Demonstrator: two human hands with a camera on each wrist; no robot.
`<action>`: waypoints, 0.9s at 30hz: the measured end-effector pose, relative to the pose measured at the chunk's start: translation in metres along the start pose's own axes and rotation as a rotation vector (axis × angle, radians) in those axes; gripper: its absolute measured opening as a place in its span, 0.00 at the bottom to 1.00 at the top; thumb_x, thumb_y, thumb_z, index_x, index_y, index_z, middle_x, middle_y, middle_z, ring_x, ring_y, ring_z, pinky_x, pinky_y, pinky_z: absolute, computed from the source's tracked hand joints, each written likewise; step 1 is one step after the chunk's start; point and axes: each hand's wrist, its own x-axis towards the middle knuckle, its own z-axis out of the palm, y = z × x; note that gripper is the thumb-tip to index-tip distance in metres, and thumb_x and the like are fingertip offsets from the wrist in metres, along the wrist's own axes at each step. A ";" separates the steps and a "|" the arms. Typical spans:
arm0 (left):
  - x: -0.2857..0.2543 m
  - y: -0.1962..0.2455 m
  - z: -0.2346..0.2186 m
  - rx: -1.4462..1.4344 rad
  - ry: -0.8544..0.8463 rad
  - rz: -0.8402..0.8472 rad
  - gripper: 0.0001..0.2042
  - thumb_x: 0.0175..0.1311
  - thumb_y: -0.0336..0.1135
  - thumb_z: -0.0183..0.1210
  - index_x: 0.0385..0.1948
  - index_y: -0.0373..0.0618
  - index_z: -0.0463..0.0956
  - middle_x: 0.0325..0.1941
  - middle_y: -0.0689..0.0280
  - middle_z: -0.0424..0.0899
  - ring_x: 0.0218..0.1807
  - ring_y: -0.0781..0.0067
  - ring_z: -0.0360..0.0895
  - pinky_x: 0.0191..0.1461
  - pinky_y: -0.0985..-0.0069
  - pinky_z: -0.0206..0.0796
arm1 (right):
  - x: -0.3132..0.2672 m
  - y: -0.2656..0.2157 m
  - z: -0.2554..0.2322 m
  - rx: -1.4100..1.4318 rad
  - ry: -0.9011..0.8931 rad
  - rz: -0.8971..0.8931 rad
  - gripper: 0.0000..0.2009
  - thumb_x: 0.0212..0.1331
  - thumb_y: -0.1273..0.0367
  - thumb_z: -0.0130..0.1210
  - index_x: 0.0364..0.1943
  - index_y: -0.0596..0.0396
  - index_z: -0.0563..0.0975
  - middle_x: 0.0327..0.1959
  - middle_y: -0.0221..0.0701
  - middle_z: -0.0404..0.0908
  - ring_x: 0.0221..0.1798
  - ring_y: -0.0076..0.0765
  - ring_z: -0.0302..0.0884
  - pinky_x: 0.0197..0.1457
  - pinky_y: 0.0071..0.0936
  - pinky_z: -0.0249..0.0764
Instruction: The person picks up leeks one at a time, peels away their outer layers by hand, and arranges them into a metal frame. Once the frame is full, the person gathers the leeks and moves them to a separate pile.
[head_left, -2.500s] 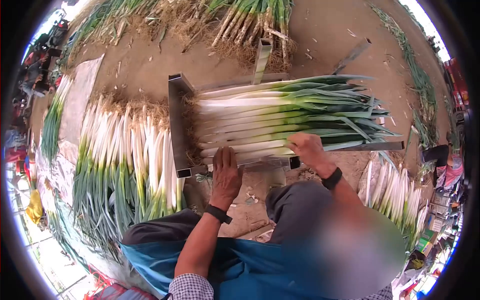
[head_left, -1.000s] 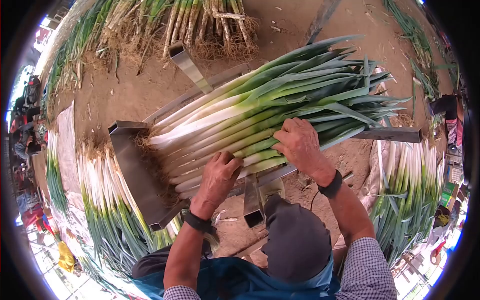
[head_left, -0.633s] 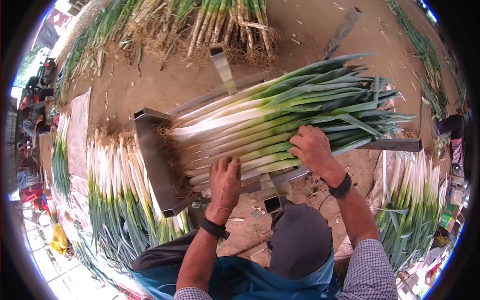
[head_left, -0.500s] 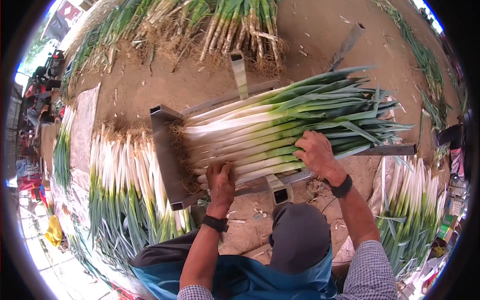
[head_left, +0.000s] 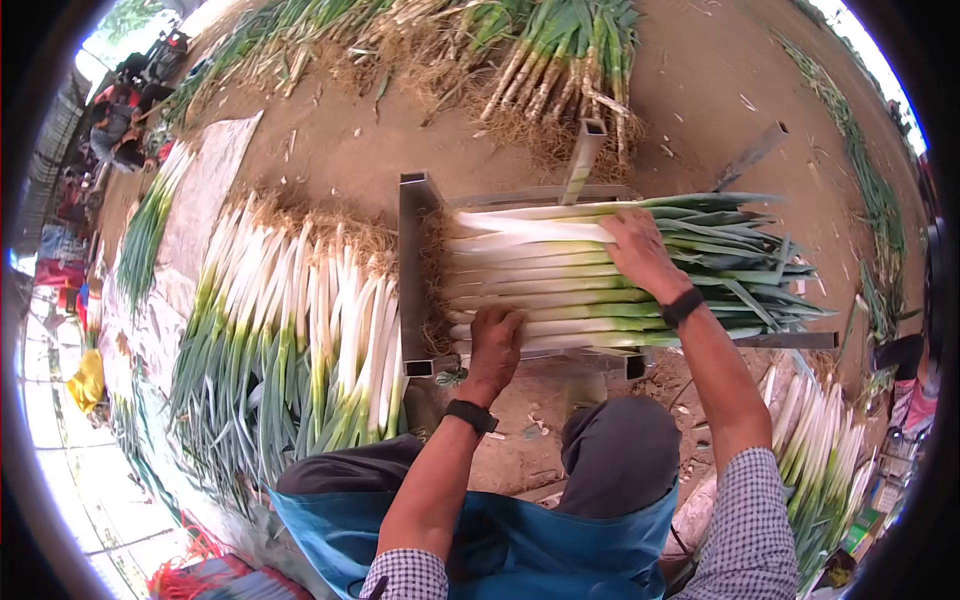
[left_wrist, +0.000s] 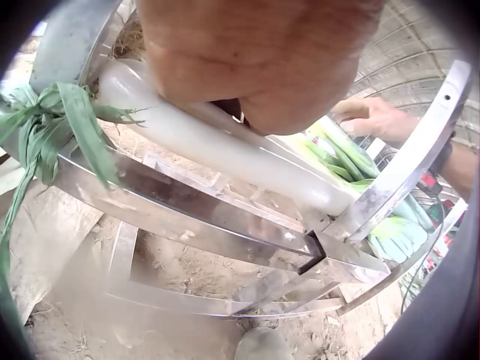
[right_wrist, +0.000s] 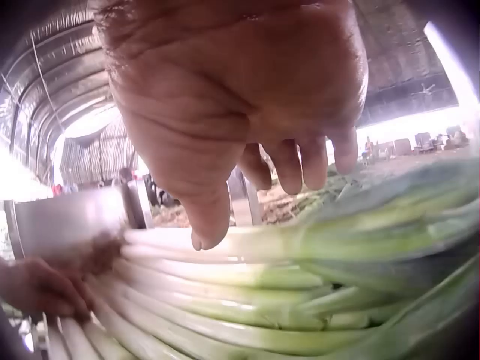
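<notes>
A layer of green onions [head_left: 540, 272], white stalks to the left and dark leaves to the right, lies across a metal frame [head_left: 412, 270] with their roots by its upright end plate. My left hand [head_left: 496, 345] grips a stalk at the near side, fingers curled over its white part; in the left wrist view the hand [left_wrist: 259, 60] hides most of the hold. My right hand [head_left: 640, 250] reaches over the far stalks where white turns green. Seen from the right wrist, that hand [right_wrist: 232, 97] has extended fingers, with the thumb tip at a stalk.
Rows of green onions [head_left: 290, 330] lie left of the frame, and another pile [head_left: 815, 430] lies to the right. Uncleaned bundles [head_left: 560, 70] with roots lie beyond it. Posts [head_left: 585, 160] rise from the frame's far side. A green tie [left_wrist: 56, 124] hangs by its near corner.
The right hand has moved from the near leaves to the far stalks. The left hand stays at the near white stalks. The view has turned, so the frame appears straighter and farther right.
</notes>
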 end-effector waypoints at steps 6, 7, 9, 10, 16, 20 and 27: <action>0.005 0.002 -0.003 0.055 -0.021 0.023 0.13 0.53 0.23 0.59 0.42 0.45 0.82 0.45 0.58 0.80 0.52 0.48 0.72 0.58 0.56 0.65 | -0.042 -0.026 0.004 0.020 -0.044 -0.185 0.18 0.50 0.79 0.55 0.48 0.60 0.79 0.48 0.43 0.77 0.57 0.51 0.73 0.66 0.46 0.67; 0.003 0.001 -0.004 0.071 -0.025 0.006 0.13 0.53 0.23 0.59 0.42 0.45 0.82 0.45 0.58 0.80 0.52 0.48 0.72 0.58 0.56 0.65 | -0.042 -0.030 0.007 0.029 -0.047 -0.239 0.18 0.50 0.79 0.54 0.49 0.60 0.79 0.49 0.43 0.77 0.58 0.51 0.72 0.68 0.46 0.66; 0.002 -0.002 -0.006 0.037 -0.024 0.003 0.12 0.55 0.25 0.59 0.42 0.45 0.82 0.46 0.58 0.80 0.52 0.48 0.72 0.58 0.56 0.65 | -0.038 -0.033 0.005 0.079 -0.063 -0.190 0.19 0.50 0.81 0.52 0.50 0.61 0.78 0.52 0.42 0.77 0.59 0.51 0.71 0.71 0.44 0.64; -0.001 -0.002 -0.006 0.021 -0.008 0.012 0.12 0.56 0.25 0.59 0.42 0.45 0.82 0.46 0.58 0.80 0.52 0.47 0.72 0.58 0.56 0.65 | -0.036 -0.035 0.002 0.088 -0.047 -0.182 0.19 0.50 0.81 0.53 0.50 0.62 0.78 0.52 0.42 0.77 0.60 0.51 0.71 0.71 0.44 0.64; 0.002 -0.005 -0.007 0.016 -0.108 -0.026 0.13 0.56 0.24 0.60 0.43 0.44 0.82 0.49 0.55 0.80 0.53 0.45 0.73 0.59 0.56 0.66 | -0.033 -0.051 -0.039 0.064 -0.001 -0.173 0.15 0.52 0.79 0.51 0.46 0.61 0.79 0.41 0.39 0.78 0.51 0.48 0.74 0.62 0.41 0.68; -0.001 0.006 -0.012 0.042 -0.054 0.056 0.12 0.57 0.25 0.59 0.44 0.42 0.81 0.50 0.54 0.80 0.53 0.46 0.74 0.59 0.55 0.67 | -0.042 -0.049 -0.014 -0.031 -0.276 -0.172 0.07 0.55 0.74 0.51 0.37 0.57 0.78 0.34 0.39 0.77 0.44 0.46 0.75 0.54 0.39 0.70; 0.012 0.060 -0.025 0.199 0.083 0.092 0.15 0.62 0.27 0.59 0.52 0.40 0.78 0.59 0.51 0.76 0.65 0.42 0.68 0.70 0.50 0.59 | -0.059 -0.040 0.023 0.100 -0.136 -0.145 0.06 0.56 0.71 0.53 0.36 0.56 0.78 0.37 0.40 0.78 0.47 0.49 0.75 0.56 0.43 0.71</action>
